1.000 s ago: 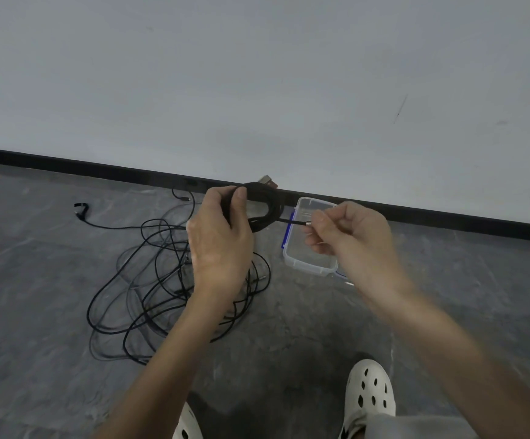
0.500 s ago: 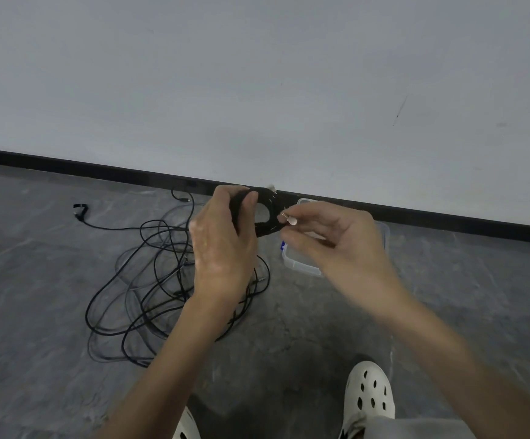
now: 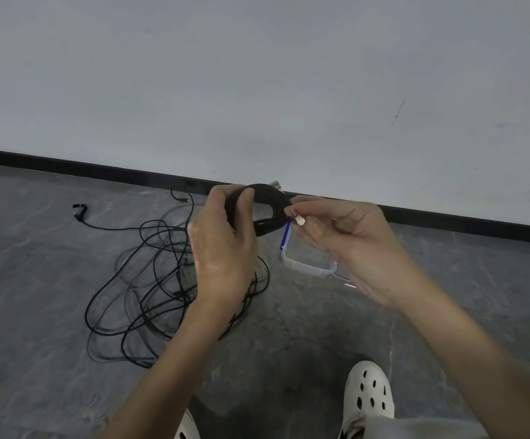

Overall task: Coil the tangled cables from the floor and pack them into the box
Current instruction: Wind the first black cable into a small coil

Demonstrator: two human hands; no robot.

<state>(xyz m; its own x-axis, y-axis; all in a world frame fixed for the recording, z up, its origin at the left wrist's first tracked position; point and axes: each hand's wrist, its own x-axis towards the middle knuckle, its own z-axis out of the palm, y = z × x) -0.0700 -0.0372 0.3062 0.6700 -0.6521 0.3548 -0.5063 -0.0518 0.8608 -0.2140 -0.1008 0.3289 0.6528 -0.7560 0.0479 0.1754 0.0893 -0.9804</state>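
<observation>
Above the floor (image 3: pixel 289 331), the left hand (image 3: pixel 222 245) grips a black coil (image 3: pixel 270 201); the right hand (image 3: pixel 349 245) pinches what seems its plug end (image 3: pixel 298 218) against the loops. Beyond, tangled cables (image 3: pixel 149 280) lie beside the clear box (image 3: pixel 308 268). Untucked, that tail could let the coil spring open.

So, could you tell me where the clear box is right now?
In the head view, the clear box sits on the floor right of the tangled cables, partly hidden behind the right hand.
</observation>
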